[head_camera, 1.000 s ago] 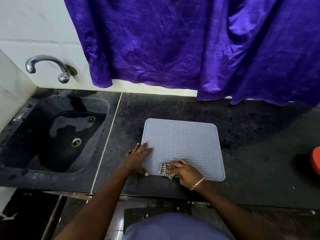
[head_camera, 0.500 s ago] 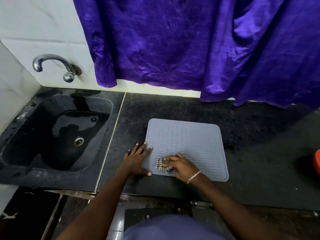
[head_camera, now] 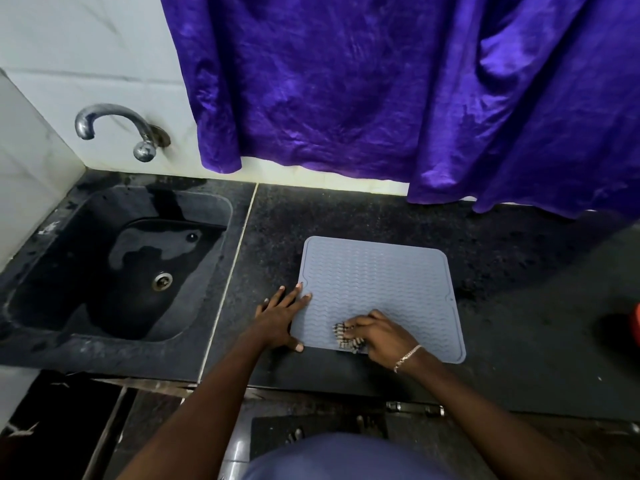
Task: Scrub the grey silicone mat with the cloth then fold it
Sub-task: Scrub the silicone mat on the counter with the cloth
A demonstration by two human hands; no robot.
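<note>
The grey silicone mat (head_camera: 381,282) lies flat on the black stone counter, its wavy ribbed face up. My left hand (head_camera: 278,318) presses flat on the mat's left edge, fingers spread, thumb at the near left corner. My right hand (head_camera: 381,336) rests on the mat's near part, fingers closed on a small checked cloth (head_camera: 344,336) that shows just left of the knuckles. Most of the cloth is hidden under that hand.
A black sink (head_camera: 114,268) with a steel tap (head_camera: 117,128) lies to the left. A purple curtain (head_camera: 398,91) hangs along the back wall down to the counter (head_camera: 519,306). Something red (head_camera: 635,320) sits at the right edge.
My right hand with the cloth slid left across the mat's near part, then back a little to the right and nearer. My left hand stayed on the mat's left edge.
</note>
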